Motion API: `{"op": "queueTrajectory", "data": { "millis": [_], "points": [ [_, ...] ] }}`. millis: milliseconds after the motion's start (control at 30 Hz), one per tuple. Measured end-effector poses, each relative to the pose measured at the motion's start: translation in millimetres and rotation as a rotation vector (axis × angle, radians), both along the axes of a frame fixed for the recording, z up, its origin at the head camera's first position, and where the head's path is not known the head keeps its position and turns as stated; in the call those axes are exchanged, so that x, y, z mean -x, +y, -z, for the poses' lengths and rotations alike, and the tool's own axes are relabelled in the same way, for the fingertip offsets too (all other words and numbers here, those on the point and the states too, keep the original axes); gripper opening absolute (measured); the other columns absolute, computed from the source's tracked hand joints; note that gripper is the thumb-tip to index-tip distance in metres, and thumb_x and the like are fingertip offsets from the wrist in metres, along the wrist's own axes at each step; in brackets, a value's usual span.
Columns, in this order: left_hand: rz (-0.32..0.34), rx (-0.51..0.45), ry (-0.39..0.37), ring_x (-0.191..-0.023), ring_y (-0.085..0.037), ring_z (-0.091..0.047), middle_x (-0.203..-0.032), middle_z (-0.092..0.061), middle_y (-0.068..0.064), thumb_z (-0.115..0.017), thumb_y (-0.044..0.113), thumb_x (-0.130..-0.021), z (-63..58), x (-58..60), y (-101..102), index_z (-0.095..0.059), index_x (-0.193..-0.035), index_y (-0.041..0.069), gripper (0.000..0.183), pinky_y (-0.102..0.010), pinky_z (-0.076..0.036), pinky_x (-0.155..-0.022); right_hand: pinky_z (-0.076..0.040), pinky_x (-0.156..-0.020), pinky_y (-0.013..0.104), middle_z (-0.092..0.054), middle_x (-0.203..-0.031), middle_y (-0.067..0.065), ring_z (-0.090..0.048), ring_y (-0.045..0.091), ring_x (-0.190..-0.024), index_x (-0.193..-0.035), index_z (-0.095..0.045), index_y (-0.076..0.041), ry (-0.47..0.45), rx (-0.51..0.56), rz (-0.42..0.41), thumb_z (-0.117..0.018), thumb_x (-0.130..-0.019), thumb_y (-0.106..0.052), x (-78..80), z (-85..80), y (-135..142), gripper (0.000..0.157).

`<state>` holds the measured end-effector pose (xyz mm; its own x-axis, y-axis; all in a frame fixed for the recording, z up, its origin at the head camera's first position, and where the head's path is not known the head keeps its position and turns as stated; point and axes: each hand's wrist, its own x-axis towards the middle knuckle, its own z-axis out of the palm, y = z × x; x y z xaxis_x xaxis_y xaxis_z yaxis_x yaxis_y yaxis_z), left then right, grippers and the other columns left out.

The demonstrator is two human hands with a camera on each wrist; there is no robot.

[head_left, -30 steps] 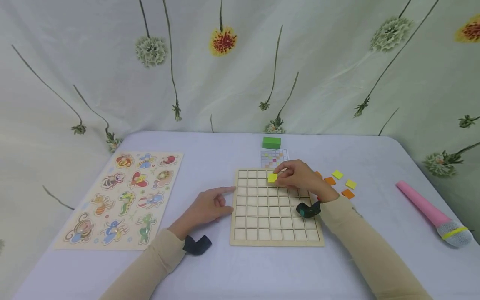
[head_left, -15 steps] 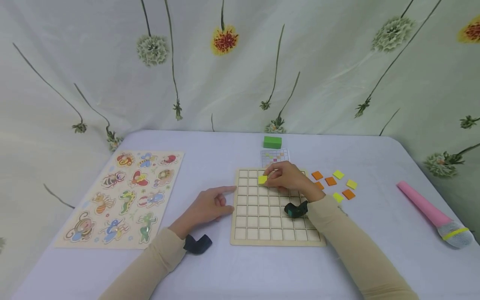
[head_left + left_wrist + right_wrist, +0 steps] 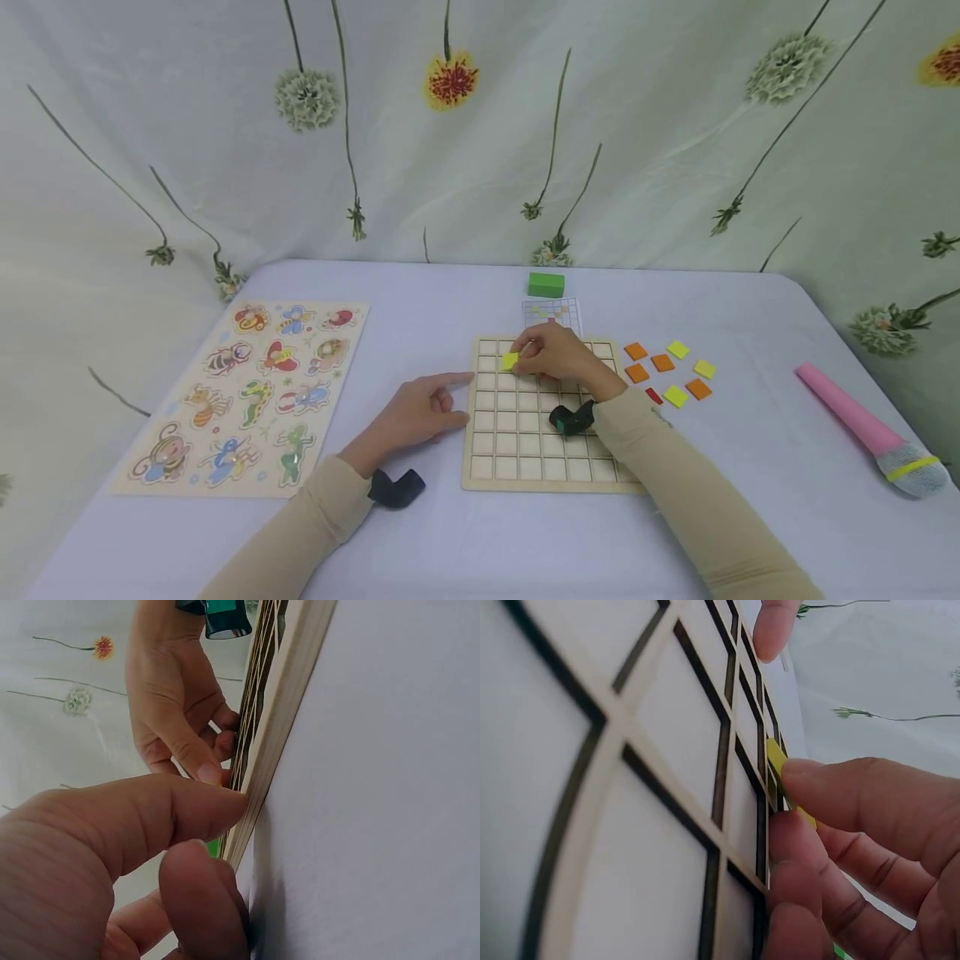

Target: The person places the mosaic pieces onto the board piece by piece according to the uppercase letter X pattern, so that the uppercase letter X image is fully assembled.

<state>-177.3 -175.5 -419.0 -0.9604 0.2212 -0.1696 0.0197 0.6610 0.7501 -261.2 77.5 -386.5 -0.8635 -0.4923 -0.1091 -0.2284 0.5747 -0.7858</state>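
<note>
A pale wooden board with a grid of square recesses lies on the table. My right hand pinches a yellow square tile over the upper left part of the grid. In the right wrist view the yellow tile stands tilted at the grid bars, between thumb and fingers; part of it is hidden by the thumb. At the board's left edge, my left hand touches the rim with forefinger and thumb, its other fingers loosely bent. The left wrist view shows a left fingertip against the board's side.
Right of the board lie several orange tiles, several yellow tiles and a small red piece. Behind are a printed grid card and a green block. An animal puzzle board lies left, a pink toy microphone right.
My right hand has moved left across the grid, carrying the yellow tile. More loose tiles and the red piece show beside the board. My left hand has stayed at the edge.
</note>
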Motion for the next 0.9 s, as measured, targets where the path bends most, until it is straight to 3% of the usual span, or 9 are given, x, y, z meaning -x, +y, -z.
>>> {"op": "queueTrajectory", "data": {
  "millis": [633,900],
  "points": [
    [0.011,-0.002,0.008,-0.057,-0.015,-0.056,-0.079,-0.061,-0.003,-0.08,0.012,-0.094,-2.8,-0.5,0.1,-0.062,-0.152,0.009,0.061,-0.029,-0.044,-0.063,-0.042,-0.06,0.025,-0.069,-0.08,0.001,-0.052,0.01,-0.062,-0.114,-0.077,0.0,0.048,-0.073,0.013,-0.083,-0.091,-0.009,1.8,2.7,-5.1,0.025],
    [-0.001,0.002,0.003,-0.058,-0.016,-0.056,-0.078,-0.061,-0.003,-0.08,0.011,-0.094,-3.1,-1.5,1.0,-0.062,-0.152,0.009,0.061,-0.03,-0.044,-0.063,-0.047,-0.073,0.03,-0.07,-0.086,0.002,-0.057,0.014,-0.074,-0.118,-0.076,0.0,0.064,-0.035,-0.068,-0.079,-0.094,-0.008,-2.0,1.1,3.5,0.026]
  ]
}}
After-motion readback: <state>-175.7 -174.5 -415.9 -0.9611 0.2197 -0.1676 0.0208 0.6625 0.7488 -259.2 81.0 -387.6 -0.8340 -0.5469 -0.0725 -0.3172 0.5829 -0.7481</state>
